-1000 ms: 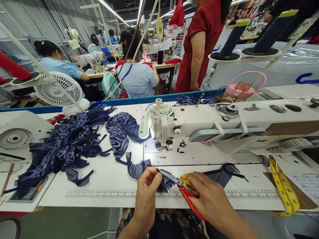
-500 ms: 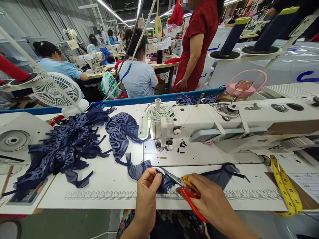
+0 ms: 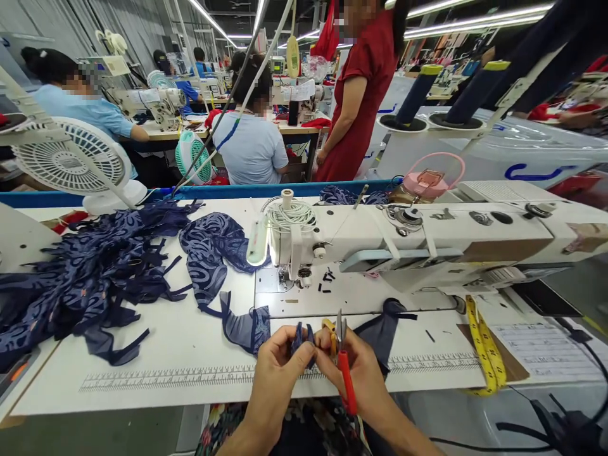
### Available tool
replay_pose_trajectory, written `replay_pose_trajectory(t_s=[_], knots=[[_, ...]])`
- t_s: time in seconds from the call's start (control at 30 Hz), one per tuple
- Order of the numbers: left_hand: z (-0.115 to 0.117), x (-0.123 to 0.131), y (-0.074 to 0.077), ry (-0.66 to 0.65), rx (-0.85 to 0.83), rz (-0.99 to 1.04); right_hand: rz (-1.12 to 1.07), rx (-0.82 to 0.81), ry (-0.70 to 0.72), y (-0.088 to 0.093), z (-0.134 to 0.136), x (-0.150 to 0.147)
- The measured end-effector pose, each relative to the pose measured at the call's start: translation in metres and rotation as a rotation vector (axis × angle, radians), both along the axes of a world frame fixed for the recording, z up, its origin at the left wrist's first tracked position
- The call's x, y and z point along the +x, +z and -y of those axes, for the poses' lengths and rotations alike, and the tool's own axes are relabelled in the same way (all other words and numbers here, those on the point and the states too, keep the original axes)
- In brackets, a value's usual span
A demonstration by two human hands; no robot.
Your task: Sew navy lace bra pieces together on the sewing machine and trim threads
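Observation:
Near the table's front edge, my left hand [image 3: 280,364] pinches a navy patterned fabric piece [image 3: 297,339] between thumb and fingers. Its sheer part stretches out on the table to the left, and more sheer navy fabric [image 3: 379,332] lies to the right. In my right hand [image 3: 358,367] are scissors [image 3: 348,383] with red and yellow handles, their blades pointing up and away from me. My right fingertips meet the fabric beside my left thumb; whether they also grip it I cannot tell.
Behind my hands stands a white sewing machine [image 3: 408,228], dark snippets [image 3: 327,277] lying on its bed. A heap of navy fabric pieces [image 3: 109,266] covers the left side. A yellow tape measure [image 3: 482,348] hangs over the right front edge. A fan [image 3: 71,155] stands back left.
The scissors have swung from pointing left at the fabric to pointing upward. My right hand has come in against my left. The view has turned somewhat to the right.

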State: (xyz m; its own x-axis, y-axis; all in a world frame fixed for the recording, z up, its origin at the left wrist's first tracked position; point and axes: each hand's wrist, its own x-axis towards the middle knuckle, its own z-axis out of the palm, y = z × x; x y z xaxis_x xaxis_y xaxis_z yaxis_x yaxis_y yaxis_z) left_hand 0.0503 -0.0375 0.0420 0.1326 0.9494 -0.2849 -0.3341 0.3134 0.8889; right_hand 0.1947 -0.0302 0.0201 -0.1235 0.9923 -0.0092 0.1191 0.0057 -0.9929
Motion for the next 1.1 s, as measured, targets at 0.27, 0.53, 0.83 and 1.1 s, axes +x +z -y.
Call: replay_pose_trajectory(t_s=[0.27,0.53,0.83,1.1], knots=[[-0.003,-0.008,-0.006,-0.041,0.033,-0.178,0.463,0.099,0.157,0.025,-0.008,0.037],[-0.007,-0.018,0.009,-0.269,0.120,-0.342,1.064,0.342,0.392,0.062,-0.030,0.098],[-0.007,-0.019,0.005,-0.338,0.139,-0.344,1.081,0.035,0.566,0.076,-0.027,0.096],[-0.009,-0.020,0.009,-0.360,0.148,-0.372,1.123,0.009,0.612,0.081,-0.030,0.094]])
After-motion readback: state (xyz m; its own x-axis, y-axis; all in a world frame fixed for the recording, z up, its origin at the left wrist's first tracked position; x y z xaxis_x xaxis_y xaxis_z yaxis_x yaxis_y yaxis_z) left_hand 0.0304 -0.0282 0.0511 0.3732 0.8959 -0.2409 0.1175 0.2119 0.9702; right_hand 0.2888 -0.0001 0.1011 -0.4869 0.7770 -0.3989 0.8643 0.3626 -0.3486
